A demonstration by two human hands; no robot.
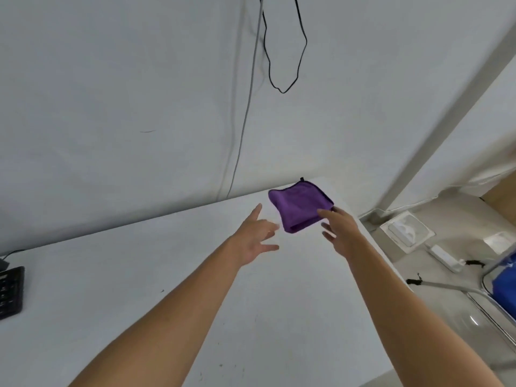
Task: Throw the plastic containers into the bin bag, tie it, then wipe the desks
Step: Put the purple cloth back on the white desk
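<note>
Lying just beyond right hand (339, 233) grip, purple cloth (300, 209).

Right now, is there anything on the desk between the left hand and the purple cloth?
No. In the head view only bare white desk shows between the left hand and the purple cloth.

At the left edge of the frame a black keyboard (10, 291) is cut off, only its right end showing. At the right edge, a blue object (505, 280) is cropped and unidentifiable. The right hand's (339, 229) fingertips are motion-blurred against the purple cloth (300, 209).
</note>
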